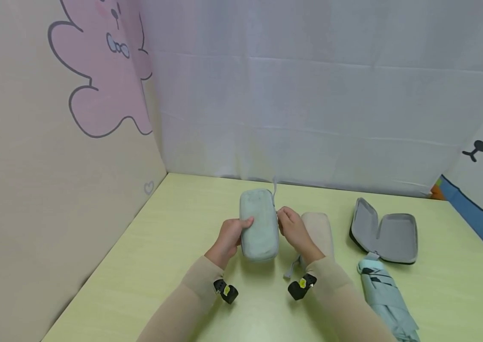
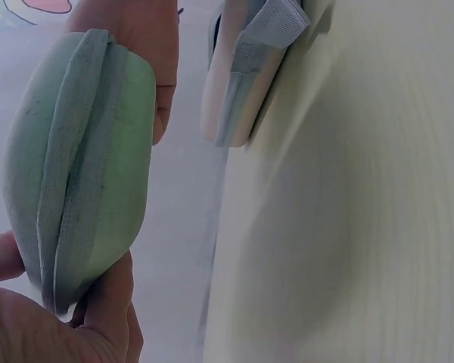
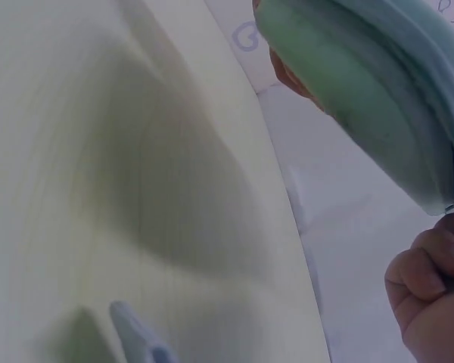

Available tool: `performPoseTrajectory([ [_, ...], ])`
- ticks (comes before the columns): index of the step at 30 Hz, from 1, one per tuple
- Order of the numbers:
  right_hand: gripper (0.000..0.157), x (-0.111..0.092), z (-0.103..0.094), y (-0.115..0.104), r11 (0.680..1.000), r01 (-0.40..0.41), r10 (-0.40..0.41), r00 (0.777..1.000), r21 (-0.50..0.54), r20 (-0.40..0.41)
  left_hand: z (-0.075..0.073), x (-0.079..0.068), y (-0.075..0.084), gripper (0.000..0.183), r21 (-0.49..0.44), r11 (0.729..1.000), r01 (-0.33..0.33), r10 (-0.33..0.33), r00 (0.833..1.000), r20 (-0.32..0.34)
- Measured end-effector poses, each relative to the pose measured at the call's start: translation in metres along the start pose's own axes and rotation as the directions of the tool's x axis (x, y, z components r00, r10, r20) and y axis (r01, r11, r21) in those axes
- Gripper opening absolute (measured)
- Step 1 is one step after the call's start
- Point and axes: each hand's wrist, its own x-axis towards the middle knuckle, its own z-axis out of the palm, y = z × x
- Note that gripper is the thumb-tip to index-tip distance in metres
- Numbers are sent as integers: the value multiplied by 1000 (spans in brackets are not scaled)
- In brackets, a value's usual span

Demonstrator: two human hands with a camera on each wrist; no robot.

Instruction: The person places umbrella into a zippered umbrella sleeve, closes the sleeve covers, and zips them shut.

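Note:
A pale green zip case [image 1: 259,232] is held up above the table in the head view. My left hand [image 1: 227,240] grips its left side, with the thumb across the front face. At the opposite side my right hand [image 1: 294,231] pinches the zipper pull at the seam; a bit of metal [image 3: 452,209] shows by the fingertips in the right wrist view. A thin grey strap [image 1: 275,187] sticks up from the case's upper right corner. The zipper seam [image 2: 72,174] runs along the edge facing the left wrist camera, and the lips look closed there.
Partly behind my right forearm lies a beige case [image 1: 319,230] with a grey strap [image 1: 288,274]. Farther right, a grey-lined case [image 1: 399,232] lies opened out. A folded light-teal umbrella [image 1: 384,294] is in front of it. Printed cloth walls [image 1: 310,104] border the table [image 1: 173,209].

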Motion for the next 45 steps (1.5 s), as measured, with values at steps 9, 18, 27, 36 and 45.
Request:
performPoseTrajectory([
  [9,28,-2,2,-1,1000,-3,3,1000,27,-2,0,4,1,45,-7,1000,5,-5,1000,-23],
  [18,28,-4,3,-1,999,-6,6,1000,31,-3,1,8,2,46,-20,1000,24,-25,998,-54],
  [27,28,-6,4,-2,1000,-3,3,1000,25,11,0,5,5,43,-36,999,13,-16,996,-84],
  [36,28,-7,4,-3,999,-4,3,999,38,33,-3,6,6,43,-34,999,-10,7,998,-64],
  [45,30,-10,6,-3,994,-21,12,997,110,76,-4,8,6,45,-89,996,23,-30,997,-72],
])
